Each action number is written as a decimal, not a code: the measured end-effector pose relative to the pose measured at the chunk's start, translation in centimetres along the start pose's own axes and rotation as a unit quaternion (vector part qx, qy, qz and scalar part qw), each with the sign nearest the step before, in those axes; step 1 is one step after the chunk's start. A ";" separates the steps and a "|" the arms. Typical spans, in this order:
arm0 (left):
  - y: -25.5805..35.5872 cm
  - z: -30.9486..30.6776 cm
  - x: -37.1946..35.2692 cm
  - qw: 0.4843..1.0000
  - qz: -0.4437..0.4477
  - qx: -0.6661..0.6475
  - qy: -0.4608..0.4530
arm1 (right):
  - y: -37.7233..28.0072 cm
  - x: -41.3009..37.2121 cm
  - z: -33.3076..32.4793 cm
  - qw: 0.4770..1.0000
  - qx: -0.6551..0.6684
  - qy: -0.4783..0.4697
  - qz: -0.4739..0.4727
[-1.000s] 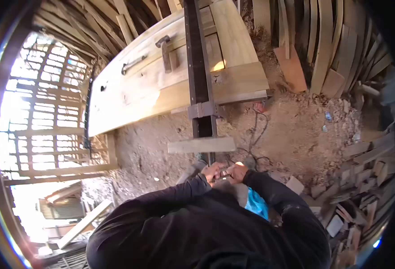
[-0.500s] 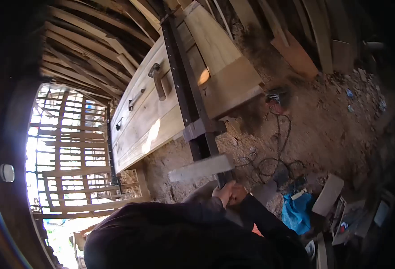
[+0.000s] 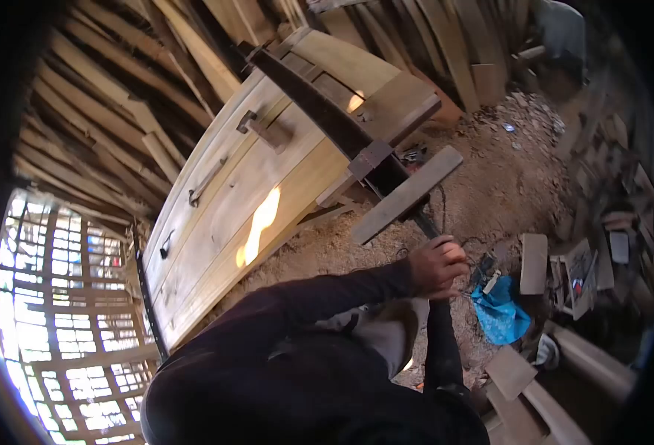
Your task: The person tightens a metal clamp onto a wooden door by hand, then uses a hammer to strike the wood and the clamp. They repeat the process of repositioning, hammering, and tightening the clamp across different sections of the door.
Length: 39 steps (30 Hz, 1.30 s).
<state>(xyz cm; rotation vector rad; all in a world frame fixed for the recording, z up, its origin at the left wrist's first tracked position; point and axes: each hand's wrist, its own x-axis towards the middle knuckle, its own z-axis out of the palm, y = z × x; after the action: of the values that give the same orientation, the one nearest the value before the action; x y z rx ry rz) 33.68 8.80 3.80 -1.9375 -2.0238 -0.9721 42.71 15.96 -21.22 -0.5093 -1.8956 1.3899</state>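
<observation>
Your left hand is curled closed around the near end of a dark metal rod on a long, dark metal bar clamp. Your right sleeve reaches up to the same spot, but the hand is mostly hidden, so its hold cannot be told. Just beyond your grip, a flat grey-brown wooden bar lies crosswise. Farther beyond, the clamp stretches over a broad pale wooden panel, with a wooden-handled hammer on it. A crumpled bright-blue plastic bag lies near, right of your grip.
</observation>
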 end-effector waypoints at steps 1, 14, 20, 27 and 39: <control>-0.1 0.7 0.6 1.000 -0.006 -0.023 -0.019 | -0.3 0.1 0.1 1.000 -0.009 0.016 -0.012; -2.2 5.2 3.6 0.981 -0.072 0.008 -0.182 | -0.1 -0.8 1.9 0.989 -0.023 0.145 -0.004; -4.0 7.4 4.1 0.960 -0.044 -0.045 -0.271 | -7.9 -2.5 3.3 0.939 0.128 0.167 0.274; -5.7 9.7 5.7 0.864 -0.147 -0.158 -0.454 | -28.9 2.8 1.2 0.638 0.309 0.124 0.694; -0.3 -2.3 2.6 0.911 -0.223 -0.306 0.166 | -26.6 0.8 -1.7 0.779 0.328 -0.063 0.531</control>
<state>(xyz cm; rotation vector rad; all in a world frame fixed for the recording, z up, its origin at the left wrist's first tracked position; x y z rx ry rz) 32.35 9.68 6.90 -1.3699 -2.1513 -2.0946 46.03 8.59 4.18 -1.2238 -0.9772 2.6944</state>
